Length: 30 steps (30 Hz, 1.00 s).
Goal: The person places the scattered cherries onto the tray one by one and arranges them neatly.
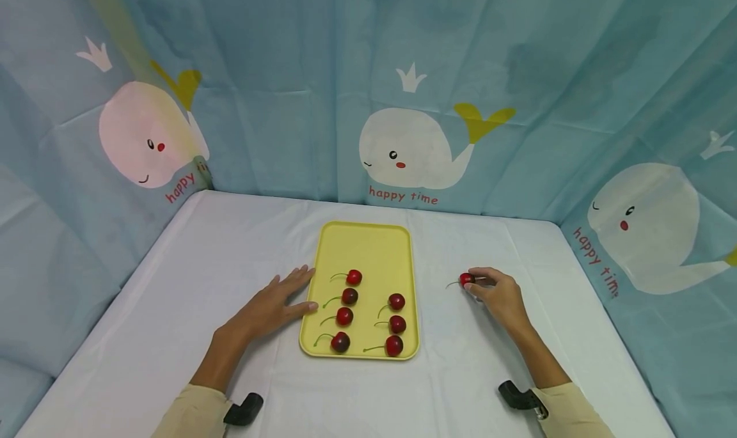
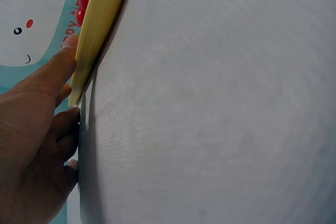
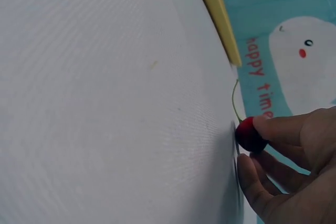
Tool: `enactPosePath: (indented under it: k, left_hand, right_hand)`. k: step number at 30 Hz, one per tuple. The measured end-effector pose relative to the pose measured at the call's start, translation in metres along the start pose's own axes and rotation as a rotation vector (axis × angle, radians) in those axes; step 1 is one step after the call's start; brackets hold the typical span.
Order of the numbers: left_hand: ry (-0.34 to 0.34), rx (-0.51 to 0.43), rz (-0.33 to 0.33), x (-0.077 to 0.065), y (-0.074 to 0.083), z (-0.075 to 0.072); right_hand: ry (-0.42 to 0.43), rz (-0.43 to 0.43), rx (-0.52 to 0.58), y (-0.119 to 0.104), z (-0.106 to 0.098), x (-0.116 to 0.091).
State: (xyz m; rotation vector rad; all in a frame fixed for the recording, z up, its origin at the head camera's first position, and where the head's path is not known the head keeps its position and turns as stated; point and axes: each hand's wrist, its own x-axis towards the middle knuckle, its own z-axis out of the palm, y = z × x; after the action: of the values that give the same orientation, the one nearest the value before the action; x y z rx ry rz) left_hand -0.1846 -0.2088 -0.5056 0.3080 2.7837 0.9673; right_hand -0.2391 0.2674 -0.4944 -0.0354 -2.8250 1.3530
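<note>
A yellow tray (image 1: 365, 243) lies on the white table, with red cherries in two columns, their green stems pointing left. My left hand (image 1: 269, 305) rests at the tray's left edge, fingers extended and the thumb over the rim; the left wrist view shows the thumb (image 2: 58, 69) against the tray's side. To the right of the tray, my right hand (image 1: 499, 295) pinches a single cherry (image 3: 249, 134) between thumb and fingers, close over the cloth. Its thin green stem (image 3: 234, 99) points toward the tray.
White cloth (image 1: 230, 246) covers the table. Blue curtains (image 1: 276, 150) printed with whales enclose its back and sides. The tray's left column holds several cherries (image 1: 344, 316), the right column three cherries (image 1: 397, 324). A black wrist device (image 1: 244, 410) sits at each sleeve.
</note>
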Motion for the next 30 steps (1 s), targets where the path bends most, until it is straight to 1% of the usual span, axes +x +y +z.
enactPosePath:
  k: [7, 14, 26, 30]
  left_hand:
    - [-0.006, -0.006, -0.005, 0.0006, 0.0006, -0.0003]
    - [-0.004, 0.003, -0.002, 0.0002, 0.0005, -0.0008]
    - [0.001, -0.001, -0.001, 0.0005, 0.0005, -0.0003]
    - [0.003, 0.006, -0.004, 0.0006, 0.0006, -0.0006]
  right_hand:
    - [0.007, 0.013, -0.016, 0.0021, 0.0016, 0.0005]
    - [0.026, 0.022, -0.066, 0.0021, 0.0014, -0.0001]
    - [0.038, 0.023, -0.040, 0.0020, 0.0044, -0.0004]
    - [0.026, 0.018, -0.013, 0.0007, 0.0049, -0.0019]
